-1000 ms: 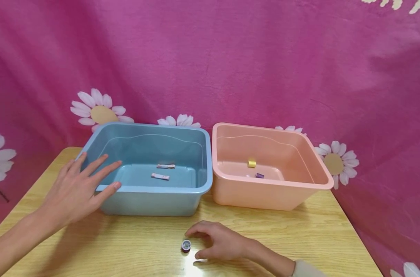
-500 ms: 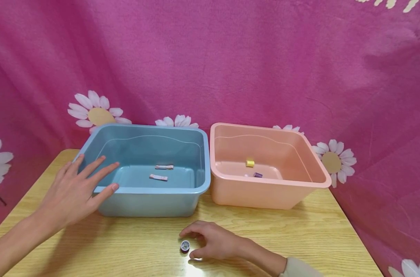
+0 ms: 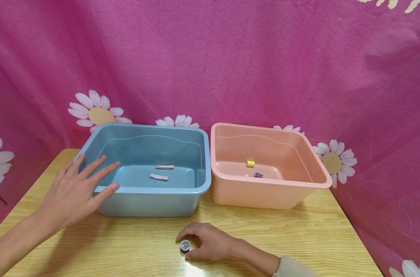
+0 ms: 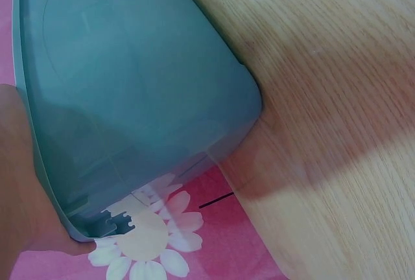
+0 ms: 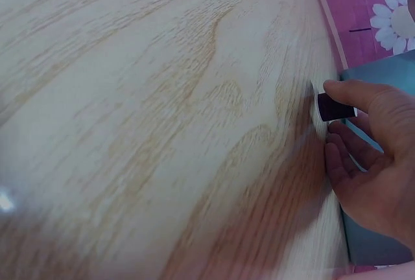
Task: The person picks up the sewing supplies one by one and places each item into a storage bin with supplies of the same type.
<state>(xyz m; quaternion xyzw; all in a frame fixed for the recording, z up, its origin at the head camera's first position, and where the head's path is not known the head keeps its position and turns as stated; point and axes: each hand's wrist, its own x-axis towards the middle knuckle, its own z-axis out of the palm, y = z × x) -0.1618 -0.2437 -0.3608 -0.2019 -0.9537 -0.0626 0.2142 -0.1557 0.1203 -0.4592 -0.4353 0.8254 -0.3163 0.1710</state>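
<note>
A small dark spool of thread (image 3: 185, 246), pale at its top end, stands on the table near its front edge. Thumb and index finger of my right hand (image 3: 211, 242) curve round it from either side. From the right wrist view, the spool (image 5: 336, 107) sits between the thumb and fingertips of the right hand (image 5: 382, 144). My left hand (image 3: 74, 188) rests with spread fingers over the left front rim of the blue bin (image 3: 154, 190). Two flat whitish strips (image 3: 159, 177) with pinkish marks lie in that bin.
A pink bin (image 3: 258, 196) stands right beside the blue one, holding a yellow spool (image 3: 250, 164), a purple spool (image 3: 258, 175) and a small pale bit. Both bins sit on the wooden table (image 3: 133, 246). A magenta cloth (image 3: 210, 69) with daisies hangs behind.
My right hand has moved left, and its thumb and index finger have come round the dark spool. The left hand stays on the blue bin's rim.
</note>
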